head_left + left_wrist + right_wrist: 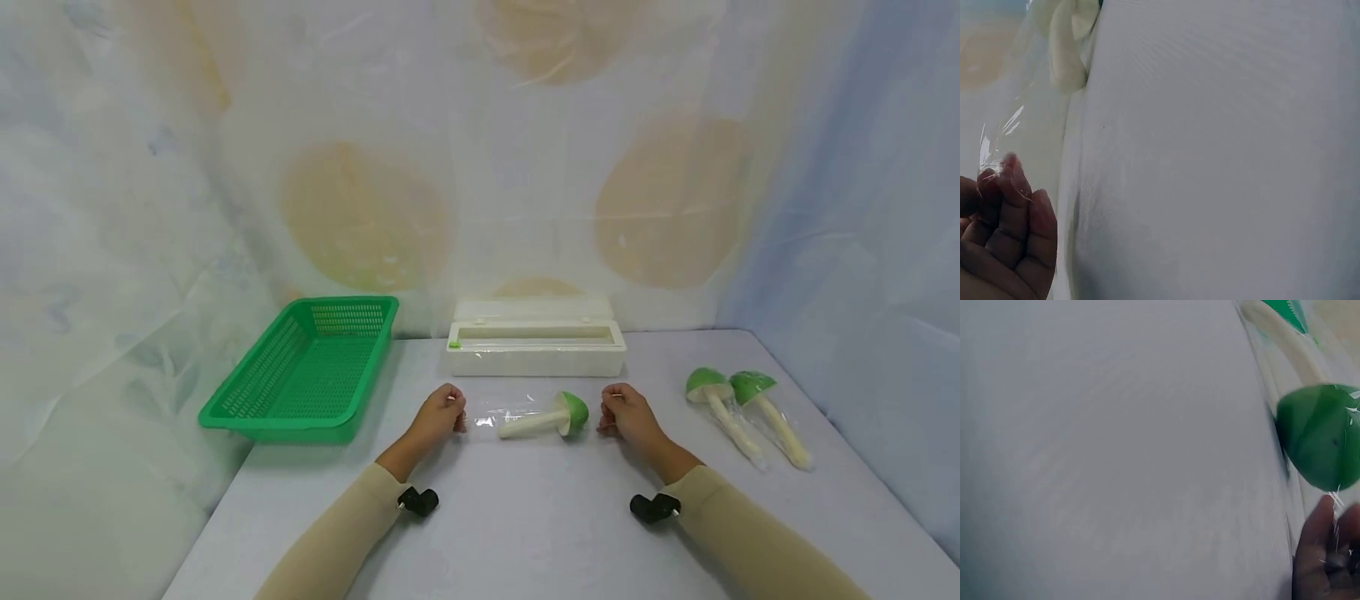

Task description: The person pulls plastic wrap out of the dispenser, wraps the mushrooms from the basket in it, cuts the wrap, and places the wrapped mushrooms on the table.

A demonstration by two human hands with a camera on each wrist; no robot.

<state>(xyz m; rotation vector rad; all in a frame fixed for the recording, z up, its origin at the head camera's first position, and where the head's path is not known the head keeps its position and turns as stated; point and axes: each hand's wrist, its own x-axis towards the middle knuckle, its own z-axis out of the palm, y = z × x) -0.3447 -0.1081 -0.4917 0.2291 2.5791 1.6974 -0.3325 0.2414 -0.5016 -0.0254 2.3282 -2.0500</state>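
Observation:
A toy mushroom (pixel 574 413) with a green cap and pale stem lies sideways on a strip of clear cling film (pixel 483 408), cap toward the right. My left hand (pixel 441 412) pinches the film's left end, past the stem tip. At the other end, just beyond the cap, the fingers of my right hand (pixel 628 417) grip the film. In the left wrist view the film (pixel 1016 125) stretches from the fingertips toward the stem (pixel 1066 59). The right wrist view shows gathered film between thumb and fingers, close to the green cap (pixel 1316 437).
Behind the film stands a white cling film dispenser (pixel 536 362), its lid (pixel 532 309) raised. A green plastic basket (pixel 300 423) sits at the left. Two similar mushrooms (pixel 705 382) in clear wrap lie on the right of the white-covered table (pixel 525 525). Patterned sheets hang around it.

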